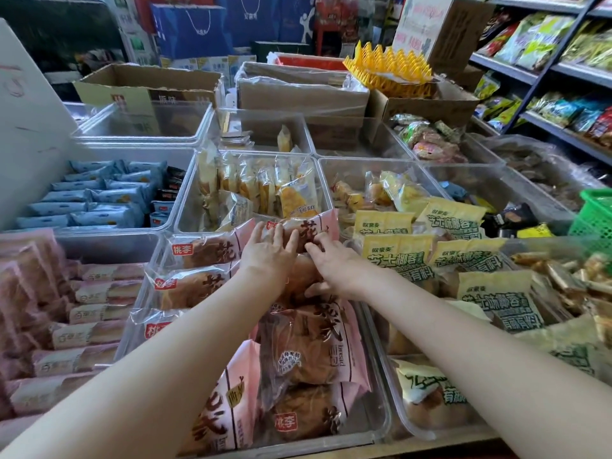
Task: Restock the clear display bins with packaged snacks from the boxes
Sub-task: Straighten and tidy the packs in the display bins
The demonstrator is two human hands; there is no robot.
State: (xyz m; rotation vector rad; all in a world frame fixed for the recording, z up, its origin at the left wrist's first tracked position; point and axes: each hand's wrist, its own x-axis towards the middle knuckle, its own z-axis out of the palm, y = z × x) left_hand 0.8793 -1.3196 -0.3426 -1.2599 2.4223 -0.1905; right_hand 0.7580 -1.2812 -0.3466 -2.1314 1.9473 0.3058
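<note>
A: From the head view, what are we doing at frame centre?

B: We are pressing our left hand flat, fingers straight, on the pink bread packet, while our right hand is curling round it beside the left.

A: Why there?

B: Probably we are seating it at the far end of the clear bin so the row is lying neatly.
</note>
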